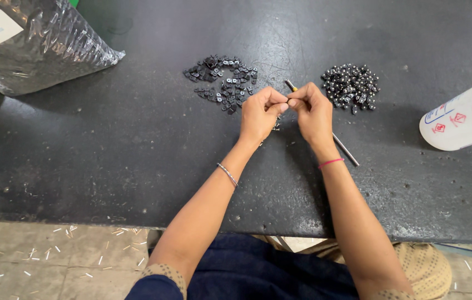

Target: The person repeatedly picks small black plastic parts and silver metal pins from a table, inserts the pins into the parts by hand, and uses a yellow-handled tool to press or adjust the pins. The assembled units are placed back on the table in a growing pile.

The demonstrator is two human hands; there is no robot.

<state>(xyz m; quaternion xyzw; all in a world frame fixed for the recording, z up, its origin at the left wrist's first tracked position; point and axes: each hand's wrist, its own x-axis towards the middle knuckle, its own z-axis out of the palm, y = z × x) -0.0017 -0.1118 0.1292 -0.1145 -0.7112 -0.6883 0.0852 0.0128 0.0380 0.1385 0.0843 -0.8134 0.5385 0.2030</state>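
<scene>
Left hand (259, 114), right hand (312, 111) fingertips touching, grip pinched on something tiny, unidentifiable; metal rod (346, 151) beneath right hand.

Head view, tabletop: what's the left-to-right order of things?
Clear plastic bag → pile of flat black parts → left hand → right hand → pile of round dark parts → white plastic bottle.

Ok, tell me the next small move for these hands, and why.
Probably press the two pinched pieces together. The left hand and right hand meet fingertip to fingertip above the dark table, the right also holding a thin metal rod. What they pinch is too small to tell; piles of flat black parts and round-headed parts lie beyond.
</scene>
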